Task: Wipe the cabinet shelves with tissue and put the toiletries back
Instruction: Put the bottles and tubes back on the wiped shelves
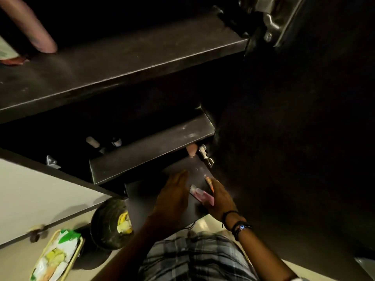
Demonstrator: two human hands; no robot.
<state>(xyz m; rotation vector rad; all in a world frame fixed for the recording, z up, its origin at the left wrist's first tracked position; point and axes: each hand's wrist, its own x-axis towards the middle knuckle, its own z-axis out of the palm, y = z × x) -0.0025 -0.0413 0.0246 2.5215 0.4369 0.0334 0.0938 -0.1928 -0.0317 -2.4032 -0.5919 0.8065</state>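
Observation:
A dark cabinet has three shelves seen from above: a top shelf (pixel 125 63), a middle shelf (pixel 154 147) and a lowest shelf (pixel 142 201). My left hand (pixel 172 197) lies flat, fingers together, over the lowest shelf. My right hand (pixel 220 197) grips a small pink item (pixel 203 196) at that shelf's right edge, with an orange-tipped tube (pixel 209 181) by its fingers. A pink bottle (pixel 30 25) stands on the top shelf at far left. A small pink cap (pixel 191 150) shows under the middle shelf. No tissue is visible.
The open cabinet door (pixel 304 118) fills the right side, with hinges (pixel 267 15) on it. Two small bottles (pixel 101 142) sit behind the middle shelf. On the floor stand a dark bin (pixel 107 224) with yellow waste and a green-and-yellow packet (pixel 56 256).

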